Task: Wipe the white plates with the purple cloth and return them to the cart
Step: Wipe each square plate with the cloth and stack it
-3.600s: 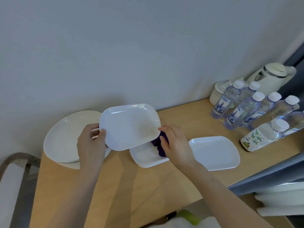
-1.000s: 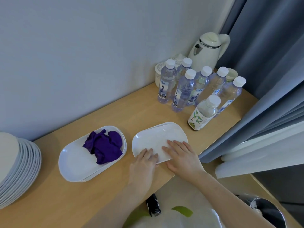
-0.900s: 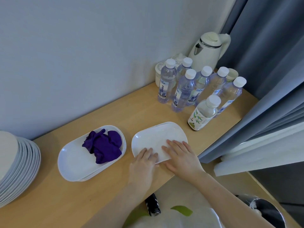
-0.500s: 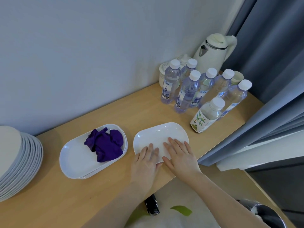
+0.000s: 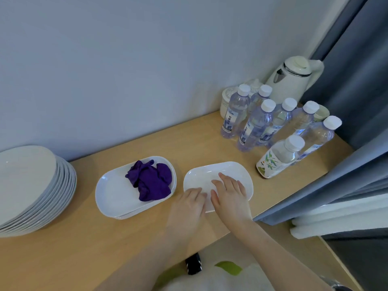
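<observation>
Plate (image 5: 218, 175) at 3 o'clock of purple cloth (image 5: 150, 181) | left hand (image 5: 188, 206) and right hand (image 5: 230, 196) flat on it, fingers spread | we judge it rigid, slick, breakable | grip opposite rims.

From my remote station I can read no text, brand name or number with certainty anywhere in the head view. At the right of the frame, the clear plastic water bottles with white caps (image 5: 232, 114) carry blue-and-white wrap labels with dark vertical characters, too small and blurred for me to make out. Nearest the lower right of that group, the clear bottle with a white label (image 5: 277, 158) shows a printed green leaf design, and any lettering beside it is illegible to me. I see no writing on any other surface.
</observation>
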Demonstrator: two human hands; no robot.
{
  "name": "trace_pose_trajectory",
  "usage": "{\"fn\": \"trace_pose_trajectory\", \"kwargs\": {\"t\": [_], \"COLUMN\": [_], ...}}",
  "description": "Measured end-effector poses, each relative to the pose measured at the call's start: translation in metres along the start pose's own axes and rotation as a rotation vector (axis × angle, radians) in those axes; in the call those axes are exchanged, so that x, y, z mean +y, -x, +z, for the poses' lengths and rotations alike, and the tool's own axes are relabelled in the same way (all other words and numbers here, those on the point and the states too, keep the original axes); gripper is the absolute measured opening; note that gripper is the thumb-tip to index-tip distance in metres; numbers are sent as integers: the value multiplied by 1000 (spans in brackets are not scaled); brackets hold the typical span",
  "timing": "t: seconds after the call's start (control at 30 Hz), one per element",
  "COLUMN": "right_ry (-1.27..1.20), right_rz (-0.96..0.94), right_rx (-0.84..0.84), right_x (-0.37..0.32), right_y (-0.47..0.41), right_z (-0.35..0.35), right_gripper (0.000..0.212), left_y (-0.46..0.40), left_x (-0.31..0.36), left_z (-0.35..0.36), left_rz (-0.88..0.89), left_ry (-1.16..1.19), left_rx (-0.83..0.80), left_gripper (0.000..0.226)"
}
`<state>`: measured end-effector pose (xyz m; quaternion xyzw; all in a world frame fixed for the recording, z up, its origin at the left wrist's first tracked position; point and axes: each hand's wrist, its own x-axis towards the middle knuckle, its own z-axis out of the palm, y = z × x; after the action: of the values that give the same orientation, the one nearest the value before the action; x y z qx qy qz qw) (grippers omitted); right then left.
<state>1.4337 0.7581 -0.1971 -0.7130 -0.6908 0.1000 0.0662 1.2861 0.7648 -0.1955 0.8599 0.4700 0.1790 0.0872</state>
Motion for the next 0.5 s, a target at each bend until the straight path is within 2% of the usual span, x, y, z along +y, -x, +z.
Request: {"fn": "trace_pose_trajectory", "kwargs": {"t": [0.1, 0.13, 0.17, 0.23, 0.33, 0.4, 0.5], "right_ry": [-74, -93, -113, -153, -175, -180, -139], "right_rz": [-63, -84, -103, -138, -212, -248, -276], "right_rx": [165, 202, 206, 167, 105, 76, 14], "right_x": [-32, -43, -55, -78, -108, -126, -148], "right_y": [-11, -15, -20, -28, -38, -43, -48], "right_z": [-10, -12, -15, -17, -12, -9, -3], "right_gripper": [27, 25, 23, 24, 33, 37, 41], "left_y": [3, 5, 7, 12, 22, 30, 43], "left_x": [-17, -24, -30, -45, -71, -89, -112], "left_z": [-19, -26, -35, -50, -70, -79, -84], "left_rz": [-19, -36, -66, -122, -220, -333, -521], "left_ry": [25, 29, 36, 41, 9, 0, 4], "left_rx": [107, 146, 187, 256, 310, 304, 207], "left_gripper": [24, 15, 17, 29, 31, 24, 34]}}
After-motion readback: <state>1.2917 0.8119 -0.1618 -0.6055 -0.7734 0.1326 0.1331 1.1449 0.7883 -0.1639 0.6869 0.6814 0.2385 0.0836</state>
